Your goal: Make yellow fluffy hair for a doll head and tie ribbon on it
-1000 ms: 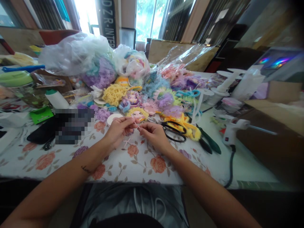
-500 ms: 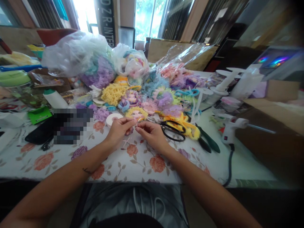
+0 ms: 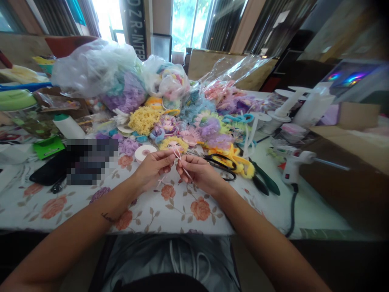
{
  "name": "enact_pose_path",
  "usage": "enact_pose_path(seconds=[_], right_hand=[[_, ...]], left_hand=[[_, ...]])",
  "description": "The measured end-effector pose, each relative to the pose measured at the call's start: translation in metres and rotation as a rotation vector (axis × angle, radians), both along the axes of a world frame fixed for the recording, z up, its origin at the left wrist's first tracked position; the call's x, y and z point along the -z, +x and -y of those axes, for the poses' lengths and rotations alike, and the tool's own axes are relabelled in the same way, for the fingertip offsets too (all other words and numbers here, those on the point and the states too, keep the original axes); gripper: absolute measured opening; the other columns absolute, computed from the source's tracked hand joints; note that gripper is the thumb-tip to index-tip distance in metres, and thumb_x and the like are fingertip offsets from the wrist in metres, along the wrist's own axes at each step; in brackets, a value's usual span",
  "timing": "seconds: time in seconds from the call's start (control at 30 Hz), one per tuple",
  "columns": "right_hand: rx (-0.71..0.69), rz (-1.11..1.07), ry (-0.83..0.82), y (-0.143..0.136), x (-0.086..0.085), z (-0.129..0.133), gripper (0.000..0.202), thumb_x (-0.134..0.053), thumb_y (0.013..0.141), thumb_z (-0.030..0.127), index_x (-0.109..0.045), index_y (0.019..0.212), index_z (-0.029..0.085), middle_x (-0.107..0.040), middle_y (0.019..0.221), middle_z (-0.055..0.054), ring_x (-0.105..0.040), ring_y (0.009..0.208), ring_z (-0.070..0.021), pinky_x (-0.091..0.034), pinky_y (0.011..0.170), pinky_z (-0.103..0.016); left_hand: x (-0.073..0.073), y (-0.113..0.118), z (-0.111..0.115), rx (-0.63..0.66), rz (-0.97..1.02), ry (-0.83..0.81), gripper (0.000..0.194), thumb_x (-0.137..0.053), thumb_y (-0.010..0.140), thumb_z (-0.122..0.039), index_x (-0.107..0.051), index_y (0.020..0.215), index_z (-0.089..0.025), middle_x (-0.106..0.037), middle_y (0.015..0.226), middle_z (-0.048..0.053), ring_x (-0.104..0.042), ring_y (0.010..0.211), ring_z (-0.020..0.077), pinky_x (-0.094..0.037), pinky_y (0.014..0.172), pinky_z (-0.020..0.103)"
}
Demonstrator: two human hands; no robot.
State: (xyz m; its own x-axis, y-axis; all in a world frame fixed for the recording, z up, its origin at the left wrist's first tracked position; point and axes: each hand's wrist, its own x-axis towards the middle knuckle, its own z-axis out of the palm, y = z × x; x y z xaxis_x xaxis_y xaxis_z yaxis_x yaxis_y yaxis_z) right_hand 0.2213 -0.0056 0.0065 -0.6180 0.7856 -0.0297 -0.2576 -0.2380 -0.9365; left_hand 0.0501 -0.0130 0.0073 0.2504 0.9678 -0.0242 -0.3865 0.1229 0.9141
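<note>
A thin pale pink ribbon (image 3: 186,168) is pinched between my two hands over the floral tablecloth (image 3: 179,215). My left hand (image 3: 156,165) has its thumb and fingers closed on one part of it. My right hand (image 3: 198,170) pinches it from the other side, and a strip hangs down across those fingers. Just beyond the fingertips lies a doll face with curly yellow hair (image 3: 174,144). A white ribbon roll (image 3: 145,152) sits behind my left hand. Black-handled scissors (image 3: 223,164) lie beside my right hand.
Colourful yarn and plush pieces (image 3: 209,125) are heaped across the middle, with plastic bags (image 3: 97,69) behind. Green-handled pliers (image 3: 267,178) and a white glue gun (image 3: 293,168) lie at right, near a cardboard box (image 3: 358,142). A thread cone (image 3: 69,126) and a black case (image 3: 48,166) are at left.
The ribbon shows more clearly, crossing between the fingertips and hanging over my right hand. My right hand has turned and shifted slightly right and down.
</note>
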Motion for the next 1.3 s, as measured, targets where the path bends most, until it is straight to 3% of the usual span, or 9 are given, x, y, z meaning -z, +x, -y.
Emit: enact_pose_path(seconds=[0.33, 0.6, 0.9, 1.03, 1.13, 1.23, 1.3], right_hand=[[-0.238, -0.154, -0.268, -0.004, 0.001, 0.004, 0.017, -0.061, 0.08, 0.024, -0.047, 0.074, 0.017, -0.037, 0.058, 0.006, -0.03, 0.046, -0.0059, -0.023, 0.041, -0.018], [-0.361, -0.218, -0.318, -0.004, 0.002, 0.006, 0.02, -0.055, 0.083, 0.02, -0.044, 0.067, 0.017, -0.033, 0.056, 0.005, -0.031, 0.045, -0.0059, -0.026, 0.041, -0.016], [-0.338, -0.222, -0.353, -0.006, 0.002, 0.008, 0.019, -0.057, 0.082, 0.019, -0.046, 0.067, 0.016, -0.035, 0.055, 0.005, -0.029, 0.045, -0.0054, -0.023, 0.04, -0.016], [-0.251, -0.19, -0.282, -0.007, 0.004, 0.006, 0.015, -0.058, 0.085, 0.028, -0.057, 0.079, 0.014, -0.043, 0.056, 0.004, -0.031, 0.044, -0.005, -0.022, 0.04, -0.016], [-0.119, -0.161, -0.194, -0.007, 0.006, 0.003, 0.018, -0.059, 0.085, 0.03, -0.062, 0.088, 0.013, -0.046, 0.057, 0.004, -0.034, 0.044, -0.0045, -0.023, 0.041, -0.016], [-0.024, -0.119, -0.171, -0.006, 0.007, 0.0, 0.017, -0.064, 0.083, 0.028, -0.062, 0.081, 0.011, -0.043, 0.053, 0.005, -0.034, 0.044, -0.0035, -0.023, 0.042, -0.016], [0.008, -0.112, -0.173, -0.006, 0.008, -0.002, 0.016, -0.067, 0.079, 0.027, -0.061, 0.077, 0.012, -0.043, 0.052, 0.006, -0.035, 0.044, -0.0033, -0.023, 0.042, -0.016]], left_hand=[[0.005, 0.001, 0.003, 0.048, 0.045, -0.073, 0.027, -0.086, 0.055, -0.03, -0.074, 0.076, -0.017, -0.067, 0.075, 0.003, -0.058, 0.067, 0.0097, -0.044, 0.059, 0.019], [0.004, -0.001, 0.005, 0.139, 0.033, -0.075, 0.025, -0.085, 0.055, -0.032, -0.072, 0.069, -0.016, -0.064, 0.069, 0.001, -0.056, 0.063, 0.0082, -0.042, 0.054, 0.017], [0.0, 0.002, 0.005, 0.075, 0.087, -0.147, 0.026, -0.086, 0.052, -0.025, -0.067, 0.065, -0.014, -0.06, 0.064, -0.001, -0.053, 0.057, 0.0057, -0.04, 0.051, 0.016], [-0.002, 0.001, 0.003, 0.065, 0.08, -0.09, 0.021, -0.083, 0.058, -0.027, -0.068, 0.067, -0.014, -0.059, 0.056, 0.0, -0.053, 0.055, 0.0073, -0.041, 0.051, 0.017], [-0.007, -0.003, -0.001, -0.082, 0.11, -0.043, 0.02, -0.083, 0.057, -0.023, -0.068, 0.067, -0.013, -0.058, 0.058, -0.001, -0.048, 0.051, 0.0045, -0.035, 0.044, 0.014], [-0.011, -0.01, -0.005, -0.249, 0.094, 0.023, 0.017, -0.082, 0.057, -0.017, -0.068, 0.065, -0.012, -0.057, 0.058, -0.002, -0.042, 0.049, 0.0019, -0.03, 0.041, 0.012], [-0.012, -0.014, -0.007, -0.295, 0.092, 0.047, 0.015, -0.081, 0.059, -0.016, -0.069, 0.065, -0.012, -0.059, 0.059, -0.002, -0.044, 0.05, 0.002, -0.033, 0.043, 0.012]])
